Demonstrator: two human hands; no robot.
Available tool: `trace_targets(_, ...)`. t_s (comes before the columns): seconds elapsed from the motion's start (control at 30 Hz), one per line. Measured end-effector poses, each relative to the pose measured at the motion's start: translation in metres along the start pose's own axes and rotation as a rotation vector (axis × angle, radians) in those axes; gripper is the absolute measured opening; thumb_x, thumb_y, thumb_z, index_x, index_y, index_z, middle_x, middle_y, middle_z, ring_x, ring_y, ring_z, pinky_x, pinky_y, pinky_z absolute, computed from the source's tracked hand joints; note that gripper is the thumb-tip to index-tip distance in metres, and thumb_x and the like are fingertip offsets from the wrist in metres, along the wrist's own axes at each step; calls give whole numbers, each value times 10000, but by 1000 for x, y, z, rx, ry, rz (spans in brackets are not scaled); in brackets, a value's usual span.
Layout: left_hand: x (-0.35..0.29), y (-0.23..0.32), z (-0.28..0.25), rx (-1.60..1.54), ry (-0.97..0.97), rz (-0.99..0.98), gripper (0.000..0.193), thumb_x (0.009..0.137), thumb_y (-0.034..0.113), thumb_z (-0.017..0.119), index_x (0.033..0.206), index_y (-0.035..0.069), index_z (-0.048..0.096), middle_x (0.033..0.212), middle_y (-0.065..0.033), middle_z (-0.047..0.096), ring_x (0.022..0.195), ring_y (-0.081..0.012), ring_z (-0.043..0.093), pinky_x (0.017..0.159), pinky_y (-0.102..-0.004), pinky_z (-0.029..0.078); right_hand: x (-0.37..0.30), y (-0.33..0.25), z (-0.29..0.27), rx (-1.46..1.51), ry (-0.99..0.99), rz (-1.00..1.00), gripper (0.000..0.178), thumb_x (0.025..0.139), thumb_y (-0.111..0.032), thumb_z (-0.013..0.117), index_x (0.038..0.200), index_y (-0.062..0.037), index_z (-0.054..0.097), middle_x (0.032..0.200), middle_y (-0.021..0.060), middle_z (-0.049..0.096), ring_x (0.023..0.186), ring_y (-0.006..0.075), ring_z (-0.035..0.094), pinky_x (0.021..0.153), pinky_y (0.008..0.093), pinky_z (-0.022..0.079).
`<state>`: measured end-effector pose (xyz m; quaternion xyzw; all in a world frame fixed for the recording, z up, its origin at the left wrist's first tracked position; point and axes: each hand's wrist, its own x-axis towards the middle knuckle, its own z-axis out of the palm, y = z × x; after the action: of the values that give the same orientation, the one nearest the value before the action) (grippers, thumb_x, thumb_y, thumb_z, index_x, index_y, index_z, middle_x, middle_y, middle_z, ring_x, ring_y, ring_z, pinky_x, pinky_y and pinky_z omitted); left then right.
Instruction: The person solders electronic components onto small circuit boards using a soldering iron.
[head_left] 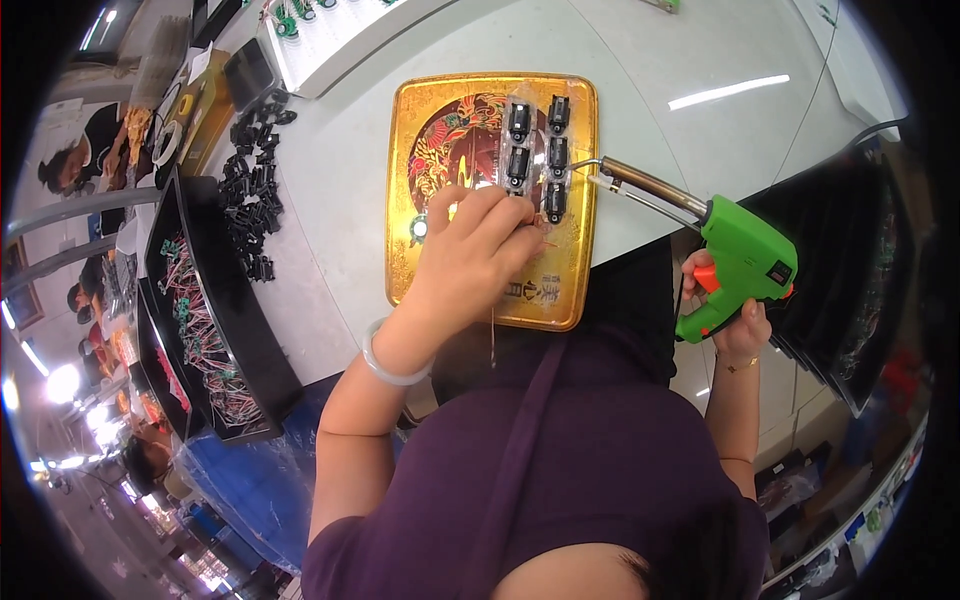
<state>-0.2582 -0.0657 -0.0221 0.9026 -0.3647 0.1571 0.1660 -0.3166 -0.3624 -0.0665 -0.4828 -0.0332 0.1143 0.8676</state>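
A green soldering gun (748, 245) with an orange trigger is gripped in my right hand (742, 328). Its long metal barrel points left, and the bent tip comes close to the right column of small black housings (558, 152). These stand in two columns on a gold tin lid (405, 150) with a dark red patterned middle. Over the lower part of the lid is my left hand (475, 250), fingers bent down by the left column of black housings (518, 120); whatever they pinch is hidden. A small round green-and-white part (419, 229) lies left of that hand.
Loose black housings (255, 190) lie heaped at left. Beside them stands a black bin (230, 330) of wired green boards. A white tray (340, 45) with green parts sits at the far edge. Black trays (835, 290) are at right. Other people (95, 150) sit far left.
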Motion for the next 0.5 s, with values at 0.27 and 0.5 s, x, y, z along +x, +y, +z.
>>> trace_targets(0.27, -4, 11, 15, -206, 151, -258, 169, 668, 74, 671, 762, 64, 531, 993, -98, 504, 930, -290, 492, 801, -394, 370, 0, -3, 0, -104, -25, 54, 700, 754, -539, 504, 1107, 63, 463, 958, 190, 500, 835, 232, 493, 716, 336, 415)
trace_targets(0.5, -11, 12, 32, -371, 153, -404, 177, 711, 51, 648, 792, 43, 491, 1088, -169, 470, 970, -363, 466, 814, -425, 365, 11, 15, 16, 96, -18, -6, 687, 808, -563, 422, 1080, 66, 469, 973, 177, 498, 941, 268, 494, 825, 384, 416)
